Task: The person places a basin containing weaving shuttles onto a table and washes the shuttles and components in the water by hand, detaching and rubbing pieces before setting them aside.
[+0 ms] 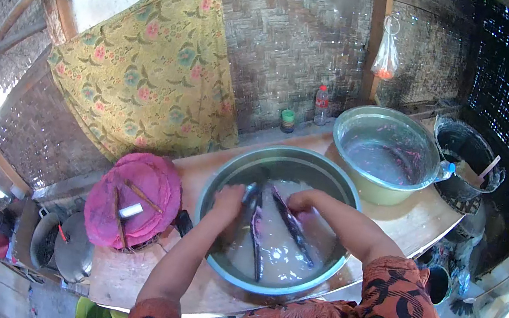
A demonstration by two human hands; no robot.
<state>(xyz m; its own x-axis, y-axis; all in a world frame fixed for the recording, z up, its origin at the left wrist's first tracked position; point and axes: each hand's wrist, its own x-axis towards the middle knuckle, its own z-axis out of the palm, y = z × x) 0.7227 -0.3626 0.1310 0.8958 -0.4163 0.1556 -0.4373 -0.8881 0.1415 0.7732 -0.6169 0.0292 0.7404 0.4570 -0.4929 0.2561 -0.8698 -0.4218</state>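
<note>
A large green basin (203,244) holds cloudy greyish liquid (279,256). Two long, dark, narrow pieces with pinkish edges lie in it, a left piece (255,239) and a right piece (294,228), spread apart toward me; I cannot tell their kind. My left hand (229,200) is inside the basin with its fingers curled at the upper end of the left piece. My right hand (303,198) reaches in from the other side, close to the upper end of the right piece. Its fingers point down and are mostly hidden, so its grip does not show.
A second green basin (383,189) with pink stains stands at the back right, beside a black bucket (497,179). Bright pink round sheets (161,177) with sticks on top lie at left. A bottle (321,106) and small jar (287,122) stand by the woven wall.
</note>
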